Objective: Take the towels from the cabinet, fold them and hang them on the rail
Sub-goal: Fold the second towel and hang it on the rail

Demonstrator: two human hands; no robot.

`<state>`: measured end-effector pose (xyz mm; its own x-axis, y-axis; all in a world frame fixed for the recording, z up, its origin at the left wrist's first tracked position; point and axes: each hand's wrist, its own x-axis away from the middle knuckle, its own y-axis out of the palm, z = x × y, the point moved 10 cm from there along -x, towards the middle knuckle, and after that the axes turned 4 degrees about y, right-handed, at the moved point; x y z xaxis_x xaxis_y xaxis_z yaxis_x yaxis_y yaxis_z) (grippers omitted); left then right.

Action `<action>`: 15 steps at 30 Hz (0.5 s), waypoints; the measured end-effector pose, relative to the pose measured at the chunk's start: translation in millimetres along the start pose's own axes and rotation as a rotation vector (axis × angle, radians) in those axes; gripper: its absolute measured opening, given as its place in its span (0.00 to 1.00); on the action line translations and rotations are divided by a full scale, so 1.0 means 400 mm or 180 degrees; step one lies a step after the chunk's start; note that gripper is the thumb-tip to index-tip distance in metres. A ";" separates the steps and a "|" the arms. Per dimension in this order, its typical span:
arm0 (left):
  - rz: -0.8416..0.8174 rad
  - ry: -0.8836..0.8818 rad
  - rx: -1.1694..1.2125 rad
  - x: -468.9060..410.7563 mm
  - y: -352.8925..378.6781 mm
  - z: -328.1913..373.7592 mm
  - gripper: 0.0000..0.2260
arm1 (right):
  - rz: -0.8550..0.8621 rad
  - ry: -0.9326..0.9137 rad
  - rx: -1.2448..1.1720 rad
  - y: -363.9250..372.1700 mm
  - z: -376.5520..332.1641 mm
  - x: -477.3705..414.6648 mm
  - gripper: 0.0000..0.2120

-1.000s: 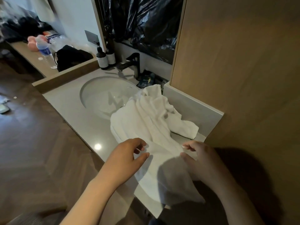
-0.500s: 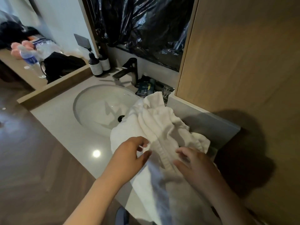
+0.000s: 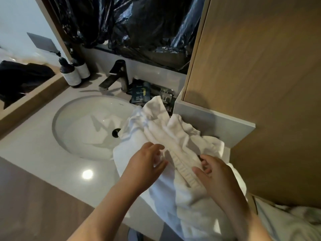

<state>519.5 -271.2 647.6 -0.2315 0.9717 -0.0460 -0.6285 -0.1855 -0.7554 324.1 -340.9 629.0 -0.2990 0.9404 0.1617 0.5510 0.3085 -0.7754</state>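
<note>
since a second ago the towel (image 3: 166, 136) has bunched up more along its middle and slid further off the front edge of the counter (image 3: 43, 153), and both hands have crept inward over it. it lies crumpled beside the sink (image 3: 83, 122), part draped over the basin rim. the left hand (image 3: 145, 164) pinches a fold; the right hand (image 3: 217, 176) rests curled on the ribbed band, and i cannot tell if it grips. the cloth looks soft, limp and light, so it is best taken by two corners.
</note>
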 end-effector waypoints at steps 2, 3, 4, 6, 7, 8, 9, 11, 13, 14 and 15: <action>-0.0022 0.0033 -0.0026 -0.002 0.005 -0.002 0.16 | 0.0043 0.0016 -0.0004 -0.003 -0.002 0.000 0.20; -0.0046 0.0033 -0.0048 -0.004 0.009 -0.003 0.16 | 0.0075 0.0010 0.0002 -0.005 -0.004 0.001 0.19; -0.0076 0.0020 -0.0086 -0.006 0.015 -0.006 0.17 | 0.0120 -0.0020 0.0010 -0.007 -0.008 0.004 0.19; -0.0133 -0.0044 -0.0182 -0.010 0.024 -0.012 0.17 | 0.0191 -0.0120 -0.0016 -0.011 -0.019 0.013 0.17; -0.0145 -0.0098 -0.0199 -0.011 0.027 -0.017 0.17 | 0.0175 -0.0145 -0.0055 -0.008 -0.022 0.019 0.16; -0.0149 -0.0157 -0.0196 -0.013 0.029 -0.023 0.17 | 0.0121 -0.0144 -0.0099 -0.003 -0.022 0.026 0.15; -0.0158 -0.0205 -0.0196 -0.014 0.031 -0.028 0.17 | 0.0045 -0.0128 -0.0133 0.006 -0.020 0.032 0.14; -0.0183 -0.0266 -0.0236 -0.016 0.035 -0.035 0.16 | -0.0111 -0.0083 -0.0176 0.024 -0.015 0.041 0.11; -0.0138 -0.0299 -0.0213 -0.014 0.035 -0.039 0.15 | -0.0230 -0.0019 -0.0211 0.038 -0.010 0.047 0.10; -0.0102 -0.0304 -0.0174 -0.012 0.034 -0.040 0.13 | -0.0276 0.0011 -0.0215 0.042 -0.009 0.048 0.10; -0.0061 -0.0295 -0.0149 -0.010 0.033 -0.039 0.12 | -0.0324 0.0032 -0.0217 0.044 -0.009 0.047 0.11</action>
<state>523.7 -275.1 627.6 -0.2888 0.9570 0.0277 -0.5987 -0.1580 -0.7852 331.0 -317.2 620.6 -0.3484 0.9051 0.2439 0.5701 0.4111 -0.7113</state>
